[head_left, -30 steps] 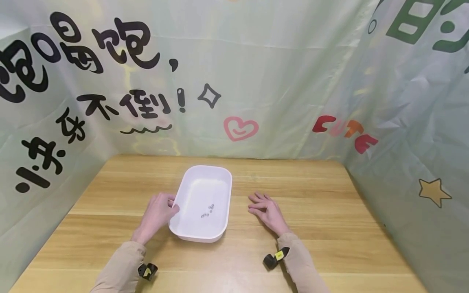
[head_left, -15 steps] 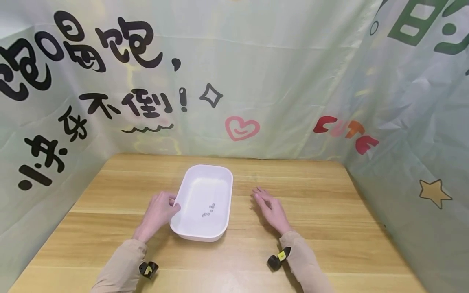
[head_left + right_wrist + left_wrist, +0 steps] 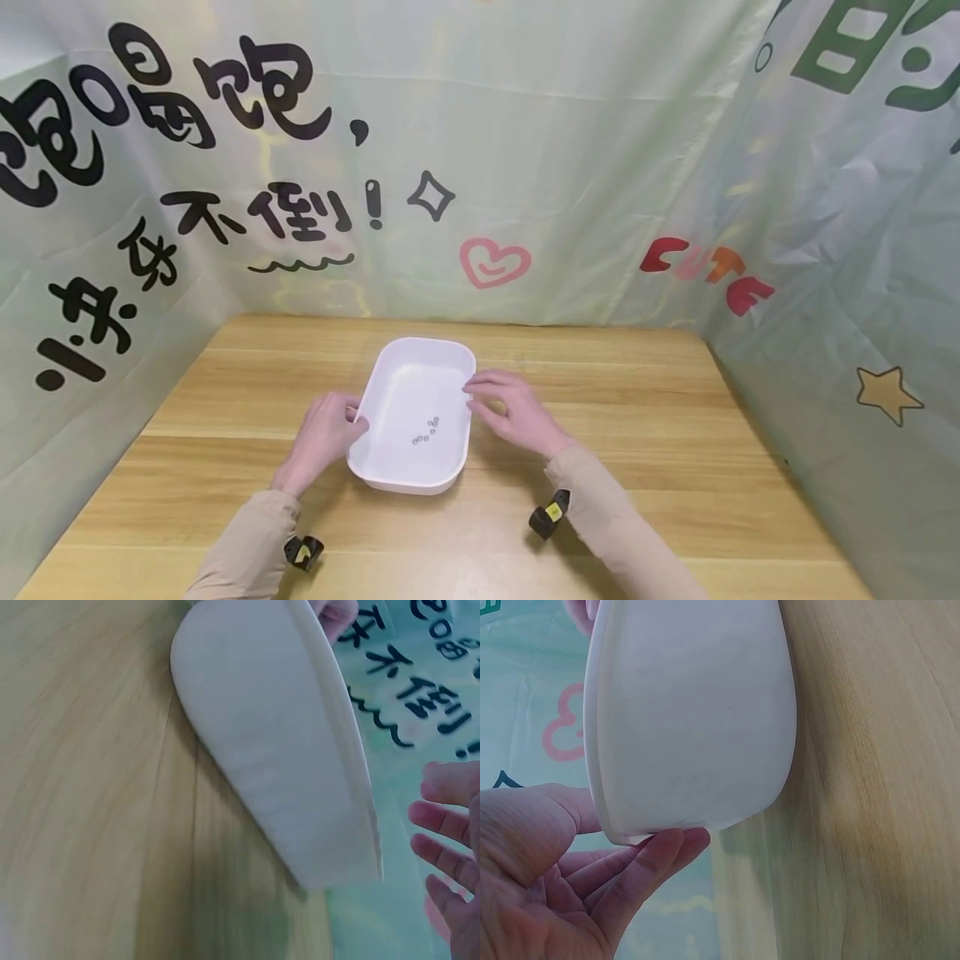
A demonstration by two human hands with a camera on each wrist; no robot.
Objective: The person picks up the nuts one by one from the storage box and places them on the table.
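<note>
White plastic is the basin which we see standing on the wooden bench, with its open side up. It is placed near the far edge of the bench, a little closer to the left edge than to the right one, and its long sides run toward the far edge. On its floor, in the part nearer to the person, lie several small grey rings in a loose curved group; they are too small for us to tell their material.

The left hand is grasping the basin at its left long side: we see the thumb passing over the rim, and in the left wrist view the other fingers lie against the outer wall. The right hand is on the opposite side, at the right long rim. It is released, with fingers extended and spread, and it holds nothing. From the head view its fingertips meet the line of the rim, but we cannot tell if they touch it.

Both arms wear beige sleeves, and at each wrist we notice a black camera with a yellow label. Behind the far edge of the bench hangs a pale green cloth, printed with black characters and a pink heart.
</note>
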